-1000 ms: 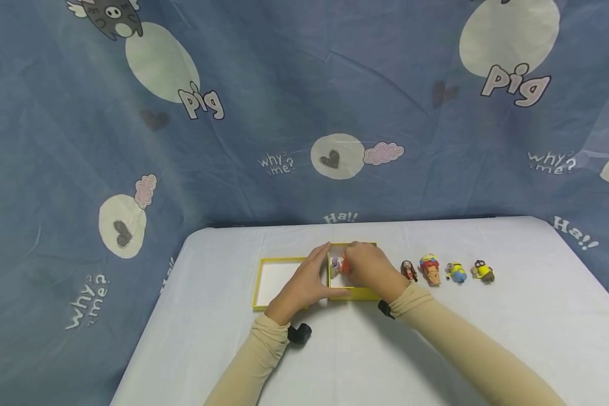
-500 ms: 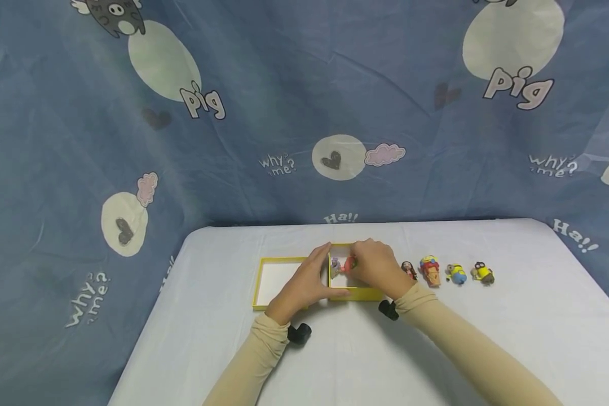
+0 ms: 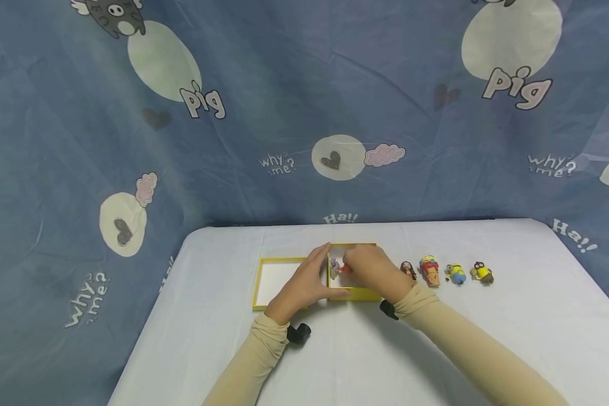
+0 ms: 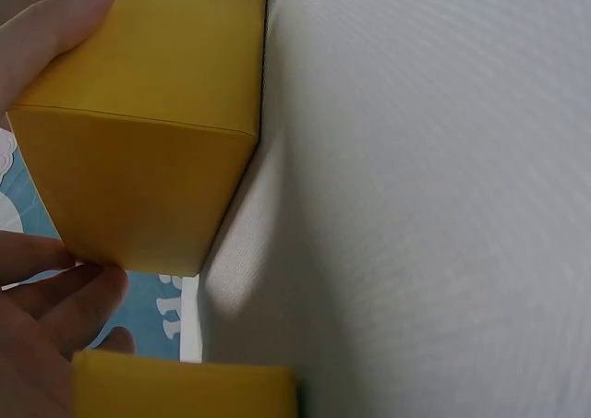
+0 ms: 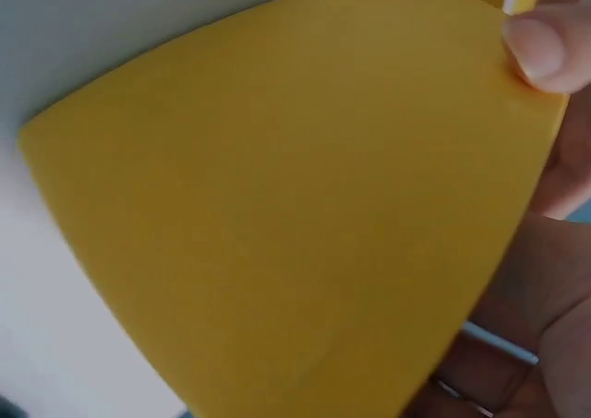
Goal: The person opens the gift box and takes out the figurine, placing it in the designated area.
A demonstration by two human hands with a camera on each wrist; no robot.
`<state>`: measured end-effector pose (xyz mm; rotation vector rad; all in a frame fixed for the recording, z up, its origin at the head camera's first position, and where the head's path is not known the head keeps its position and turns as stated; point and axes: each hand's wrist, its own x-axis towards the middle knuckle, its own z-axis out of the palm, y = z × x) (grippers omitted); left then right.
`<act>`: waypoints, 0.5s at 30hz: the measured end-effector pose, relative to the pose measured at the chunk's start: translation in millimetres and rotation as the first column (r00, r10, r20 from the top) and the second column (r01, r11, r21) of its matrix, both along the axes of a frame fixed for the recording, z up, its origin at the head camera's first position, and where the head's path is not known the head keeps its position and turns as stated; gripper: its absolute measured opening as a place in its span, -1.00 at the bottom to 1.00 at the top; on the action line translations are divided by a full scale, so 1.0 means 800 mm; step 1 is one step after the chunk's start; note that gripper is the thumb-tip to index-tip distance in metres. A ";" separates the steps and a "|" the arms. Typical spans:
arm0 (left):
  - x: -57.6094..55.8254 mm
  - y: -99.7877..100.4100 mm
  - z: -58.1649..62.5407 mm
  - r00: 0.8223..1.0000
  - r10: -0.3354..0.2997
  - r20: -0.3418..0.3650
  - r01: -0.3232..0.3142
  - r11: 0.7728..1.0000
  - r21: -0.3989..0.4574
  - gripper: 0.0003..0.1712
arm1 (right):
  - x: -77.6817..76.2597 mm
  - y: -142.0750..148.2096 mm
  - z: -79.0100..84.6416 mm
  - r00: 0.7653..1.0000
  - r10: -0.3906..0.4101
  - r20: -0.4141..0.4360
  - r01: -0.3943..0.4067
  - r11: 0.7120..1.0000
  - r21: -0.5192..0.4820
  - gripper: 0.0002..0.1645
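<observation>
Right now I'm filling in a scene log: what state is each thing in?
Box: open, upright, on the table
Lid: off, flat, hollow side up
Left hand: gripping the box
Right hand: reaching into the box, fingertips hidden
Red figure: in the box, partly hidden
Grey figure: in the box, by the red figure
Four other figures: out of the box, in a row

Plain beige long sleeves gather in folds at the cuffs, with black, rounded wrist cameras beside them.

Yellow box, reddish figure, white table; blue backdrop, grey hearts, pink clouds
</observation>
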<state>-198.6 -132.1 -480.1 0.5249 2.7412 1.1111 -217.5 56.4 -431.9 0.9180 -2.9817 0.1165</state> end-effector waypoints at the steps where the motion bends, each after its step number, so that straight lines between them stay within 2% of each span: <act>1: 0.000 0.000 0.000 1.000 -0.001 -0.002 0.001 1.000 0.003 0.43 | 0.001 -0.001 0.000 1.000 0.017 -0.019 -0.016 1.000 0.026 -0.84; 4: -0.001 0.000 -0.002 1.000 -0.004 -0.006 0.004 1.000 0.014 0.42 | 0.005 -0.003 0.000 0.995 0.069 -0.073 -0.064 0.995 0.076 -0.83; 7: -0.002 0.000 -0.003 1.000 -0.007 -0.010 0.007 1.000 0.023 0.42 | 0.008 -0.005 -0.001 0.988 0.087 -0.129 -0.076 0.994 0.082 -0.81; 11: -0.002 0.000 -0.003 1.000 -0.004 -0.016 0.005 1.000 0.016 0.43 | 0.012 -0.010 -0.007 0.977 0.049 -0.209 -0.031 0.996 0.088 -0.82; 15: -0.003 0.001 -0.003 1.000 -0.007 -0.027 0.007 1.000 0.005 0.44 | 0.015 -0.019 -0.012 0.973 -0.019 -0.229 0.044 0.994 0.102 -0.74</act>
